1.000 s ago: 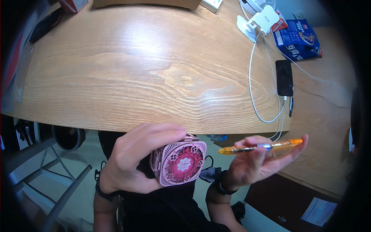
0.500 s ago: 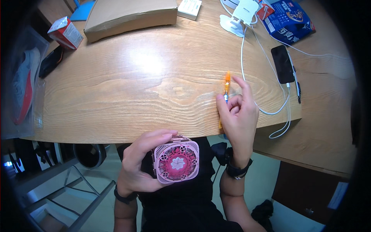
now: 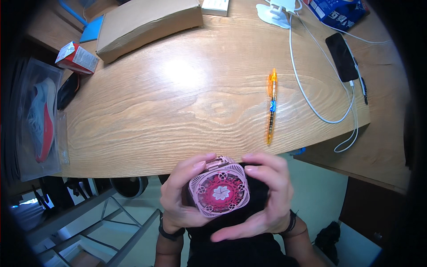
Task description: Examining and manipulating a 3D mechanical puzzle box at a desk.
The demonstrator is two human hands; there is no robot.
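A pink box with rounded corners hangs over my lap, just off the table's near edge. Its top has a layered cut-out pattern in dark pink around a pale flower. My left hand grips it from the left, fingers along the far side and thumb below. Curved around the right side of the box is my right hand, its thumb and fingers spread wide; whether a fingertip touches the far right corner is hard to see. An orange see-through pen lies on the table beyond my right hand.
The wooden table carries a cardboard box, a red-and-white carton and a dark case. A shoe sits in a clear box at left. At right are a phone, white cable and blue package.
My right hand has left the pen, which now lies on the table, and come down beside the pink box. The view has shifted, and the box is still in my left hand.
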